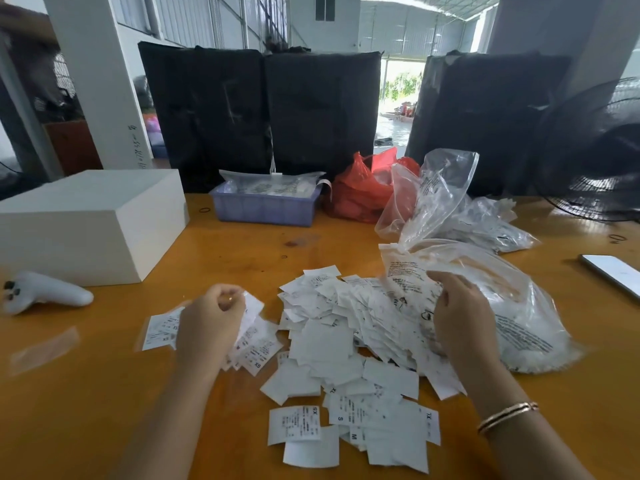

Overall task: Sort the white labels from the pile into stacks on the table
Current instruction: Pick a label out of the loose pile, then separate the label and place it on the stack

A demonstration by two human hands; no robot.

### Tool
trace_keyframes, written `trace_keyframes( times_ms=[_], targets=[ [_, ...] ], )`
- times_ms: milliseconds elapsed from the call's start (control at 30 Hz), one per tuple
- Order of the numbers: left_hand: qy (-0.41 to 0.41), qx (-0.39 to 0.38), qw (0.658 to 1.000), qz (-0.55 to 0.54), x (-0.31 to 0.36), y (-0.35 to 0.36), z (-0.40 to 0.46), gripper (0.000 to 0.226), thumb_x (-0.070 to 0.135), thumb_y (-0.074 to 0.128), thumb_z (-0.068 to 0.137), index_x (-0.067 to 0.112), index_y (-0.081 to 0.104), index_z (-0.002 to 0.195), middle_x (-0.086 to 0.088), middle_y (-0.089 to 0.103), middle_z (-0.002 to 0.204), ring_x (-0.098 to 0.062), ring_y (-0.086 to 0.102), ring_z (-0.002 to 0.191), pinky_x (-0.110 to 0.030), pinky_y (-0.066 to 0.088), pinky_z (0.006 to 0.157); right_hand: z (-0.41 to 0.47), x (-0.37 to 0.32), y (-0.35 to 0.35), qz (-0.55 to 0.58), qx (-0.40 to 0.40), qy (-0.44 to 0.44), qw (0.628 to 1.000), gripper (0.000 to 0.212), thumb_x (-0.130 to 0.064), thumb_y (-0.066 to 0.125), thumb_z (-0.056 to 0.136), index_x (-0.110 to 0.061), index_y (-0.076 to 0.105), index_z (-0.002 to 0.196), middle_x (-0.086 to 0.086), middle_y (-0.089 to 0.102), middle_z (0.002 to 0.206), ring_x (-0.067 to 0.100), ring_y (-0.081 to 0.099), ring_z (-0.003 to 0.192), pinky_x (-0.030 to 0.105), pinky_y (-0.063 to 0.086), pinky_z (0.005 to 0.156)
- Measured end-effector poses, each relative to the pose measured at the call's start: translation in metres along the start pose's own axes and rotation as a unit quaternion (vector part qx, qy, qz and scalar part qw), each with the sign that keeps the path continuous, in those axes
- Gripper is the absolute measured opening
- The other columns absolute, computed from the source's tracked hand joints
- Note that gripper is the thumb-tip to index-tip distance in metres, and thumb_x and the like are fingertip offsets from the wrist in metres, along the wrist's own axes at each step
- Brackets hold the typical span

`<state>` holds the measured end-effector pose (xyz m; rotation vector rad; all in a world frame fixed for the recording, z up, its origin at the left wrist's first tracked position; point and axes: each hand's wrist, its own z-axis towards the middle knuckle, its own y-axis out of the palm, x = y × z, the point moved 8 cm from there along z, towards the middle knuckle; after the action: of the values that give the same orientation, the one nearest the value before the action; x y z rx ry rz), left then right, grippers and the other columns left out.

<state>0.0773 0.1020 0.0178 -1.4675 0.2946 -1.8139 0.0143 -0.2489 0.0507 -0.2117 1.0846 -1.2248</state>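
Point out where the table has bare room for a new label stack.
Bare wood lies between the white box, the blue tray and the label pile, and at the near left below the left hand. From the pile rightward it is crowded by clear bags.

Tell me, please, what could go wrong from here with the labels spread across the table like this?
The stacks near the left hand lie close to the loose pile of labels, so sorted and unsorted labels might mix. The fan at the table's right, if switched on, could scatter them. The right hand rests where the clear bag overlaps the pile; dragging the bag may sweep labels away.
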Motion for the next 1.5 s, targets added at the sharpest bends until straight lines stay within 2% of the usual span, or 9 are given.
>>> trace_keyframes(
  times_ms=[67,167,267,600,733,867,1000,1167,1500],
  targets=[
    [-0.007,-0.025,0.995,0.097,-0.007,0.005,0.001,0.011,0.037,0.057,0.093,0.031,0.062,0.100,0.010,0.064,0.088,-0.014,0.061,0.063,-0.031,0.051,0.059,0.004,0.016,0.007,-0.055,-0.045,0.046,0.996,0.047,0.006,0.044,0.089,-0.016,0.055,0.128,0.012,0.062,0.121,0.030,0.059,0.099,0.046,0.053,0.081],
    [0.004,-0.027,0.975,0.219,-0.008,0.011,-0.002,0.021,0.041,0.060,0.090,0.033,0.061,0.109,0.004,0.063,0.111,-0.020,0.058,0.099,-0.039,0.048,0.084,0.004,0.029,0.015,-0.116,-0.080,0.067,0.988,0.048,0.005,0.043,0.090,-0.018,0.048,0.131,0.015,0.064,0.111,0.030,0.057,0.093,0.041,0.052,0.075],
    [0.020,0.001,0.972,0.236,-0.001,0.011,-0.004,0.030,0.044,0.060,0.088,0.033,0.060,0.116,0.002,0.055,0.125,-0.023,0.047,0.115,-0.040,0.042,0.086,0.003,0.035,0.020,-0.128,-0.093,0.081,0.984,0.047,0.005,0.040,0.091,-0.019,0.045,0.132,0.014,0.059,0.093,0.029,0.055,0.081,0.037,0.048,0.063],
    [0.085,0.002,0.975,0.203,0.020,0.021,-0.012,0.028,0.041,0.057,0.090,0.032,0.062,0.115,0.004,0.057,0.124,-0.019,0.046,0.114,-0.031,0.037,0.082,0.004,0.026,0.003,-0.027,-0.015,0.060,0.998,0.044,0.007,0.052,0.087,-0.011,0.058,0.127,0.012,0.064,0.103,0.030,0.058,0.093,0.046,0.052,0.079],
    [0.108,0.004,0.976,0.188,0.026,0.023,-0.014,0.027,0.040,0.057,0.090,0.030,0.063,0.114,0.004,0.058,0.123,-0.019,0.047,0.112,-0.029,0.037,0.080,0.005,0.022,-0.005,-0.027,0.032,0.035,0.999,0.036,-0.001,0.055,0.090,-0.016,0.064,0.121,0.008,0.070,0.097,0.028,0.057,0.097,0.043,0.039,0.093],
    [0.126,0.001,0.979,0.161,0.032,0.025,-0.017,0.023,0.038,0.059,0.090,0.028,0.066,0.109,0.003,0.061,0.119,-0.019,0.048,0.109,-0.033,0.047,0.080,0.002,0.017,-0.016,-0.031,0.068,0.009,0.997,0.030,-0.005,0.060,0.090,-0.017,0.068,0.116,0.010,0.073,0.094,0.029,0.058,0.099,0.038,0.030,0.088],
    [0.200,-0.002,0.976,0.084,0.050,0.027,-0.027,0.022,0.037,0.061,0.090,0.023,0.069,0.105,0.005,0.062,0.114,-0.009,0.043,0.105,-0.026,0.038,0.082,-0.014,-0.029,-0.029,0.009,0.141,-0.158,0.977,0.025,0.002,0.072,0.078,-0.009,0.073,0.100,0.006,0.072,0.076,0.025,0.064,0.074,0.035,0.038,0.075],
    [0.183,-0.235,0.942,-0.152,0.070,0.053,-0.051,0.027,0.059,0.048,0.086,0.048,0.058,0.108,0.044,0.050,0.112,0.017,0.047,0.106,-0.014,0.040,0.082,-0.042,-0.082,0.002,0.276,-0.004,-0.201,0.940,0.031,-0.003,0.064,0.085,-0.027,0.065,0.104,-0.009,0.068,0.083,0.008,0.065,0.072,0.020,0.054,0.066],
    [0.114,-0.293,0.915,-0.253,0.075,0.067,-0.061,0.007,0.024,0.068,0.083,0.017,0.070,0.081,0.002,0.072,0.076,-0.006,0.065,0.070,-0.012,0.048,0.064,-0.055,-0.074,0.048,0.409,-0.140,-0.016,0.902,0.039,-0.003,0.066,0.087,-0.042,0.062,0.096,-0.015,0.065,0.074,0.008,0.063,0.070,0.017,0.050,0.064]
  ],
)
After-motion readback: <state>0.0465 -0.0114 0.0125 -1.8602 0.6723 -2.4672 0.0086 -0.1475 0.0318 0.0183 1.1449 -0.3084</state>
